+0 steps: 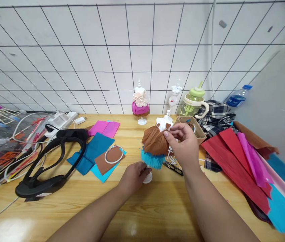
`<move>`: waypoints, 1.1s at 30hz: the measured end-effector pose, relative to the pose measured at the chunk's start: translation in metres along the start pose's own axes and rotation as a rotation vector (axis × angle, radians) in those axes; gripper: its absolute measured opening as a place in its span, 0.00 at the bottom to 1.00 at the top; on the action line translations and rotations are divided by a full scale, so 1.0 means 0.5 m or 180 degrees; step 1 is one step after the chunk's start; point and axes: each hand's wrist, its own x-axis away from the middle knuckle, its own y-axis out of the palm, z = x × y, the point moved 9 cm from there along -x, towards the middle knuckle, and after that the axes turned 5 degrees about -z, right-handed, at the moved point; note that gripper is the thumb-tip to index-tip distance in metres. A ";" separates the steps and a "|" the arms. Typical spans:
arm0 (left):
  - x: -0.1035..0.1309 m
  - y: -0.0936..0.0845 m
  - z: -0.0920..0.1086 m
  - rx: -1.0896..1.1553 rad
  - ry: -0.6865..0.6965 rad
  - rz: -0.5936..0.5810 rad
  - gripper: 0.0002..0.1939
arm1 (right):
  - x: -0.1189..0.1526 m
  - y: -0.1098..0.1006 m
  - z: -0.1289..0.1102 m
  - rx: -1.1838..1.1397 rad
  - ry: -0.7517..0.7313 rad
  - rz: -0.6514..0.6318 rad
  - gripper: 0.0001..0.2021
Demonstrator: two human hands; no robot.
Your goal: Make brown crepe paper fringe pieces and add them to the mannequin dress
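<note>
A small white dress form (163, 123) stands tilted in front of me, wearing a brown crepe paper skirt (153, 140) over a frilled blue paper layer (152, 159). My left hand (136, 175) is closed around the stand just above its round white base (147, 177). At the waist, my right hand (182, 139) pinches the upper edge of the brown paper between thumb and fingers. Two small brown paper pieces sit on the form's chest. Beside the skirt, black thread snips (174, 168) lie on the table, partly behind my right hand.
Behind stand a dressed form (140, 101) and a bare white one (176, 90). A cardboard box (200, 134) and green-lidded bottle (194, 101) are back right; crepe paper sheets (230, 158) lie right. Left are folded paper (99, 148), a black headset strap (54, 181) and cables.
</note>
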 end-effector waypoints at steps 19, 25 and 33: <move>0.008 -0.008 0.017 -0.0018 0.0116 0.0038 0.12 | 0.004 0.009 0.016 -0.0448 0.0367 -0.0398 0.27; 0.009 -0.004 0.025 -0.0299 0.0215 -0.0013 0.12 | 0.004 -0.005 0.021 -0.0642 0.0364 -0.0017 0.25; 0.003 0.005 -0.007 0.0498 -0.0174 0.0006 0.14 | -0.015 0.001 0.029 -0.0428 0.0385 -0.0544 0.27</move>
